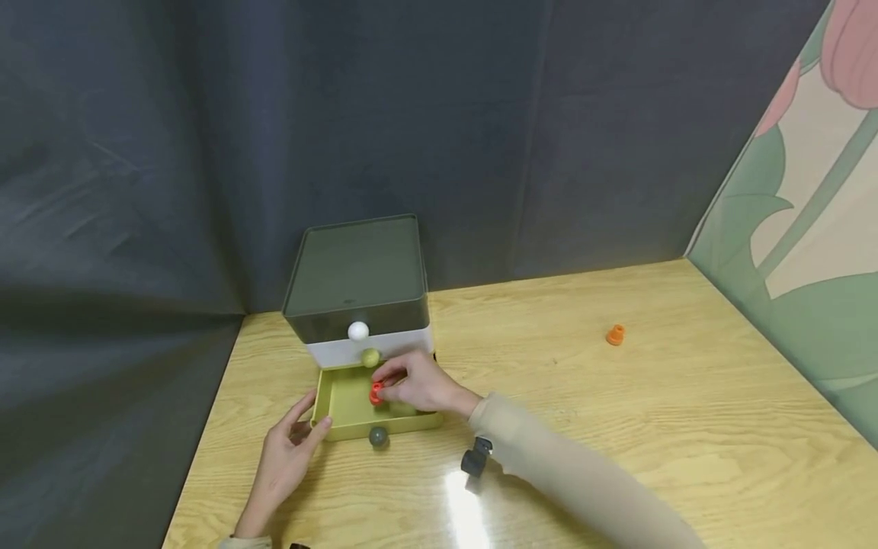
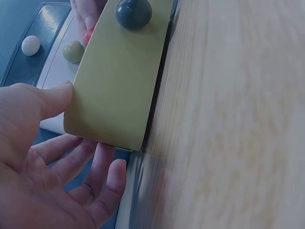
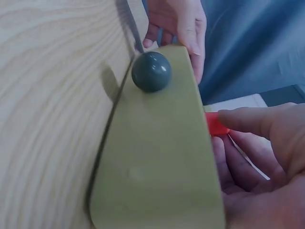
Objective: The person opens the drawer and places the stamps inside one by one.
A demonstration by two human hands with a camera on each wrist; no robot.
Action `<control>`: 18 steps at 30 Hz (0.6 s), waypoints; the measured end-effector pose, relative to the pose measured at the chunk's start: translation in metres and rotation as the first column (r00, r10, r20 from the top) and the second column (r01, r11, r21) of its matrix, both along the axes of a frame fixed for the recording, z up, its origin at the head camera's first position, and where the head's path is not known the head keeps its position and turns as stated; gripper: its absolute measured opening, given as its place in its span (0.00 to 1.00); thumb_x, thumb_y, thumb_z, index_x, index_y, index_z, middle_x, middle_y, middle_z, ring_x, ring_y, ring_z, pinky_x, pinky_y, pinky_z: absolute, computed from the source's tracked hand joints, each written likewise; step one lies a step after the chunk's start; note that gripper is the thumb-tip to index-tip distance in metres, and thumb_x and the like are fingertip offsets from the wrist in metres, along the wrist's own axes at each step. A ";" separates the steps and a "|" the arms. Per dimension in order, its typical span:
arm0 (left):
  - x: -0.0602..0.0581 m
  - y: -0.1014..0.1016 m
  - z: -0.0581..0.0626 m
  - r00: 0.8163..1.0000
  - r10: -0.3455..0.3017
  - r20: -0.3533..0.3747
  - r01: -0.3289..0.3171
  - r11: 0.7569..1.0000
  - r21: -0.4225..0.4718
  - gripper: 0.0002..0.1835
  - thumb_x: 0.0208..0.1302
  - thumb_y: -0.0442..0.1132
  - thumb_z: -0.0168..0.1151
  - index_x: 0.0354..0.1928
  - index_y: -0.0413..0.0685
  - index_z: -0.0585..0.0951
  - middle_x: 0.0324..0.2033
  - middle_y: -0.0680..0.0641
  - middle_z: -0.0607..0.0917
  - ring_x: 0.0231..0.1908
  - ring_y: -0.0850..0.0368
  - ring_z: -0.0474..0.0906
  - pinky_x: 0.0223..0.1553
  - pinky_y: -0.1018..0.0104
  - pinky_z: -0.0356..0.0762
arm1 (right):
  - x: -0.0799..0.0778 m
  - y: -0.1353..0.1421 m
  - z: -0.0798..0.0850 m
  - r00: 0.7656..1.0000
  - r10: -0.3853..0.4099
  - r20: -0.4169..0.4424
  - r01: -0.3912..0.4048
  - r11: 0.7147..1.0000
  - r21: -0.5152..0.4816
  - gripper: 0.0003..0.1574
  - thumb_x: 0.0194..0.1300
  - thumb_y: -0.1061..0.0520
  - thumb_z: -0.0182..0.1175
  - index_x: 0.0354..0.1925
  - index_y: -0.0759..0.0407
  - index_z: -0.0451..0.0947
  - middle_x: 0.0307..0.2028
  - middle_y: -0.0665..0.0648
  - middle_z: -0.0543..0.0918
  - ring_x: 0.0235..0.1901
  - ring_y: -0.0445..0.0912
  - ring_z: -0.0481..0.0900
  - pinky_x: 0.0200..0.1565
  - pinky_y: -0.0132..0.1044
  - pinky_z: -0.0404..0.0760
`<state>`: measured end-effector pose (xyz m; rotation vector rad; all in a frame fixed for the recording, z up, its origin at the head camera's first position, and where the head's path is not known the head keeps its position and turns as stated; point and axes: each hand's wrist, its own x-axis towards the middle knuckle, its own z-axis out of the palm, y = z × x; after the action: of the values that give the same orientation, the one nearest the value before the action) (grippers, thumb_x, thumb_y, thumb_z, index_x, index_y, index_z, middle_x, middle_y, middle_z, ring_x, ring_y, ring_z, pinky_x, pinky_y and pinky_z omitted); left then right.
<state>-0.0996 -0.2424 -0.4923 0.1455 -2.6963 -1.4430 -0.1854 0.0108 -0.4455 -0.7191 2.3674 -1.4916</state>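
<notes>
A yellow-green bottom drawer [image 1: 343, 432] with a dark round knob [image 1: 378, 437] stands pulled out of a small drawer cabinet [image 1: 357, 267]. My left hand [image 1: 283, 461] holds its front left corner, thumb at the top edge and fingers against the side, as the left wrist view shows. Over the drawer's inside, my right hand [image 1: 421, 385] pinches a small red stepped piece [image 1: 376, 395] between thumb and fingers. The drawer's front panel [image 3: 157, 143] hides the lower part of that piece in the right wrist view, so whether it touches the drawer floor I cannot tell.
Higher up, the cabinet's dark and white drawers are shut, with a white knob [image 1: 358, 331] and a green knob [image 1: 370, 357]. Far to the right, a small orange stepped piece [image 1: 615, 335] stands on the wooden table [image 1: 549, 396]. A dark curtain [image 1: 480, 137] hangs behind.
</notes>
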 end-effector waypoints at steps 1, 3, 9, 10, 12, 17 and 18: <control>0.000 0.000 0.000 1.000 0.000 0.002 0.000 1.000 -0.001 0.34 0.75 0.48 0.67 0.78 0.48 0.72 0.74 0.38 0.76 0.49 0.66 0.78 0.52 0.74 0.78 | 0.000 -0.003 -0.001 1.000 -0.005 0.012 0.005 1.000 -0.010 0.13 0.64 0.67 0.72 0.48 0.68 0.90 0.42 0.60 0.94 0.40 0.42 0.90 0.44 0.26 0.84; -0.001 0.000 0.000 1.000 0.000 0.007 0.000 1.000 -0.002 0.34 0.76 0.48 0.67 0.78 0.48 0.71 0.74 0.38 0.76 0.49 0.65 0.78 0.53 0.74 0.78 | -0.002 -0.008 -0.004 0.999 -0.018 0.035 0.018 1.000 -0.010 0.13 0.64 0.66 0.73 0.47 0.67 0.90 0.42 0.61 0.94 0.40 0.41 0.90 0.43 0.25 0.83; -0.001 -0.002 -0.001 1.000 -0.009 0.010 0.009 1.000 0.009 0.34 0.76 0.48 0.66 0.79 0.48 0.71 0.75 0.38 0.75 0.49 0.64 0.78 0.52 0.73 0.78 | -0.004 -0.021 -0.007 0.992 -0.078 0.102 0.072 0.995 0.064 0.12 0.62 0.60 0.77 0.45 0.56 0.93 0.42 0.54 0.93 0.35 0.37 0.84 0.39 0.28 0.80; -0.002 -0.002 -0.001 1.000 -0.010 0.006 0.010 1.000 0.011 0.34 0.76 0.48 0.66 0.79 0.48 0.71 0.75 0.38 0.75 0.49 0.64 0.78 0.52 0.73 0.78 | -0.005 -0.022 -0.007 0.989 -0.090 0.114 0.082 0.994 0.071 0.12 0.62 0.59 0.77 0.45 0.55 0.93 0.42 0.52 0.93 0.35 0.37 0.83 0.39 0.29 0.79; -0.003 -0.002 0.000 1.000 -0.012 -0.001 0.013 1.000 0.011 0.34 0.76 0.48 0.66 0.79 0.48 0.71 0.75 0.39 0.75 0.50 0.64 0.79 0.53 0.73 0.78 | -0.006 -0.025 -0.008 0.984 -0.106 0.144 0.096 0.993 0.072 0.12 0.61 0.58 0.78 0.45 0.54 0.93 0.41 0.52 0.93 0.34 0.37 0.83 0.38 0.29 0.79; -0.002 -0.001 0.000 1.000 -0.014 0.007 0.014 1.000 0.010 0.34 0.77 0.48 0.66 0.79 0.49 0.70 0.76 0.39 0.74 0.52 0.60 0.79 0.56 0.68 0.79 | -0.008 -0.029 -0.015 0.977 -0.142 0.160 0.130 0.988 0.083 0.11 0.60 0.59 0.79 0.43 0.55 0.92 0.39 0.52 0.94 0.34 0.38 0.85 0.40 0.30 0.81; -0.002 -0.001 0.000 1.000 -0.016 0.010 0.016 1.000 0.010 0.34 0.77 0.48 0.66 0.79 0.49 0.70 0.76 0.39 0.74 0.53 0.60 0.79 0.56 0.68 0.79 | -0.008 -0.029 -0.016 0.978 -0.146 0.148 0.132 0.986 0.099 0.11 0.60 0.59 0.79 0.43 0.55 0.92 0.40 0.52 0.94 0.36 0.38 0.85 0.41 0.31 0.82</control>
<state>-0.1011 -0.2434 -0.4923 0.1328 -2.7040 -1.4645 -0.1930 -0.0182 -0.4614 -0.4077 2.3893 -1.4287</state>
